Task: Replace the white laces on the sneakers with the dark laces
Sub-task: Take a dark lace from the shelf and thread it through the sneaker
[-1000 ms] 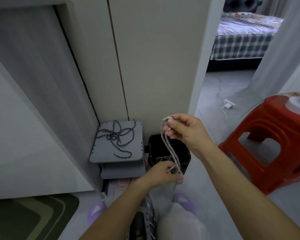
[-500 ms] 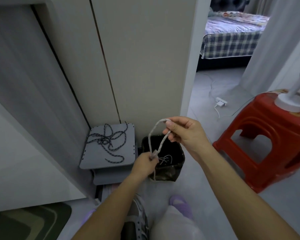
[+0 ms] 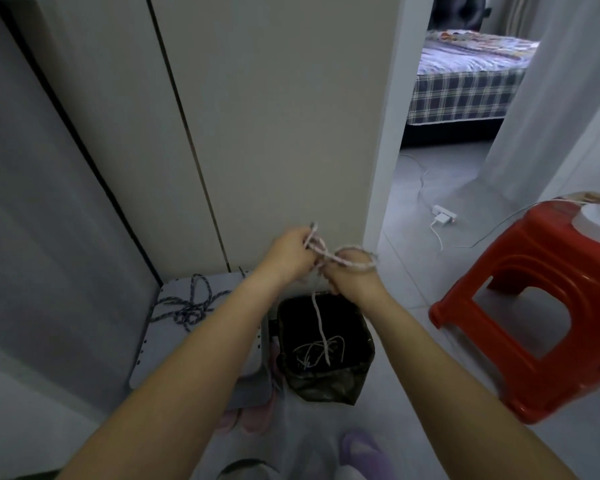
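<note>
Fingers of left hand (image 3: 291,252) and right hand (image 3: 355,277) curl round the white lace (image 3: 330,255), bundling it over the bin (image 3: 326,384), probably for discarding.

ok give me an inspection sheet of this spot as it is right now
surface: grey floor; grey step stool by the wall
job's things: white lace between both hands, its tail hanging into the black bin; dark laces piled on the step stool; sneakers not clearly in view
clutter: pale strands in the bin; pink slippers
hands: left hand and right hand both grip the white lace, looped around the right
cables: white power strip and cord on the floor
surroundings: red stool, bed through the doorway
</note>
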`<action>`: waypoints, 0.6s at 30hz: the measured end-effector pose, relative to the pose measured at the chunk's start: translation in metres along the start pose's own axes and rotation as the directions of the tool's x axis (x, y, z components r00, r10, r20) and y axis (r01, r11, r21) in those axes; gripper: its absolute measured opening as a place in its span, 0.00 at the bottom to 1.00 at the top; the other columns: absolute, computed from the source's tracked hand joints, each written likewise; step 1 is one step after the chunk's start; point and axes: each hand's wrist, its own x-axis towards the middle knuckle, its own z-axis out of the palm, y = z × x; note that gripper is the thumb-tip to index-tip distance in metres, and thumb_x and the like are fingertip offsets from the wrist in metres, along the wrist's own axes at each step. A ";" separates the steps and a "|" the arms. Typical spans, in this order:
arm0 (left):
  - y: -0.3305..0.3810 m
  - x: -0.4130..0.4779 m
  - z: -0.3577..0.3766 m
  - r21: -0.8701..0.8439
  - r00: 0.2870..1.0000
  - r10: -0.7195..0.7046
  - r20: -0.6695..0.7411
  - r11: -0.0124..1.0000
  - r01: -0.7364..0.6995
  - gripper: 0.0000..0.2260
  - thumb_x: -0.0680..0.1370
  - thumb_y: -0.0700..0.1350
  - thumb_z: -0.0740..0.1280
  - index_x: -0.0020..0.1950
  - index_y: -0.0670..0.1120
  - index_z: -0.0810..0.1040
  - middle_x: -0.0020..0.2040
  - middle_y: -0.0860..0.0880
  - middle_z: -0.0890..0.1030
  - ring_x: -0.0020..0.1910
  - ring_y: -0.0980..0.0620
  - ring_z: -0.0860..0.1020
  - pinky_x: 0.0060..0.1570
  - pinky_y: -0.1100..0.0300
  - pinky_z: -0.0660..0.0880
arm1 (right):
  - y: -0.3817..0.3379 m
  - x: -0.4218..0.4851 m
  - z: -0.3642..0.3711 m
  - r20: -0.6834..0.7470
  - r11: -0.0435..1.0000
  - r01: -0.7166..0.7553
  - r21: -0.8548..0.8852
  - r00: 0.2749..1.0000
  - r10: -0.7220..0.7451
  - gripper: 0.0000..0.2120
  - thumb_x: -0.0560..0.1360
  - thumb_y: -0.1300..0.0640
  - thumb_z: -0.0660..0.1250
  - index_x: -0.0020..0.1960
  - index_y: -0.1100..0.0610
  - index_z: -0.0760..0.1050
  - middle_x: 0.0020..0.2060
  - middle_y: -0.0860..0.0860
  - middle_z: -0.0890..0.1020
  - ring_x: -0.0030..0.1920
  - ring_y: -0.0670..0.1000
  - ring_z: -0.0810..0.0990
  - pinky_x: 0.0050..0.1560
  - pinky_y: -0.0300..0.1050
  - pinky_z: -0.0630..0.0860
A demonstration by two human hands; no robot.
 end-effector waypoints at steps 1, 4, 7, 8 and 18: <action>-0.001 0.010 -0.001 0.016 0.999 0.012 -0.042 1.000 -0.011 0.09 0.75 0.35 0.63 0.39 0.48 0.74 0.36 0.48 0.76 0.38 0.46 0.77 0.36 0.60 0.72 | -0.003 0.011 -0.005 -0.025 1.000 0.011 0.018 1.000 -0.011 0.21 0.76 0.55 0.64 0.26 0.56 0.66 0.17 0.48 0.69 0.20 0.45 0.68 0.22 0.37 0.62; -0.030 0.039 0.020 0.052 0.996 -0.072 0.061 0.996 0.069 0.12 0.75 0.41 0.67 0.58 0.43 0.75 0.52 0.44 0.79 0.52 0.44 0.79 0.50 0.56 0.76 | 0.020 0.039 0.000 -0.036 0.997 -0.063 -0.045 0.997 0.062 0.18 0.74 0.48 0.67 0.30 0.55 0.69 0.25 0.50 0.74 0.24 0.44 0.73 0.21 0.31 0.62; -0.075 0.041 0.061 0.241 0.891 -0.227 0.393 0.961 0.139 0.37 0.73 0.46 0.71 0.76 0.43 0.54 0.68 0.42 0.70 0.61 0.43 0.74 0.60 0.50 0.73 | 0.059 0.050 0.021 0.151 0.881 -0.090 -0.465 0.972 0.179 0.10 0.77 0.50 0.63 0.50 0.56 0.77 0.53 0.56 0.80 0.52 0.55 0.79 0.41 0.39 0.70; -0.091 0.035 0.074 0.341 0.856 -0.286 0.430 0.930 0.140 0.39 0.74 0.47 0.71 0.76 0.43 0.50 0.70 0.41 0.66 0.63 0.42 0.72 0.61 0.49 0.72 | 0.071 0.046 0.028 0.260 0.802 -0.068 -0.593 0.927 0.271 0.13 0.79 0.52 0.60 0.58 0.57 0.75 0.61 0.56 0.76 0.59 0.56 0.75 0.48 0.42 0.71; -0.156 -0.112 0.057 0.124 0.940 -0.209 0.270 0.976 0.182 0.28 0.78 0.50 0.65 0.74 0.47 0.59 0.65 0.57 0.63 0.68 0.57 0.63 0.63 0.69 0.60 | 0.162 -0.033 0.074 0.380 0.884 -0.187 -0.428 0.851 0.363 0.25 0.73 0.54 0.67 0.67 0.58 0.65 0.61 0.56 0.75 0.60 0.55 0.75 0.55 0.40 0.72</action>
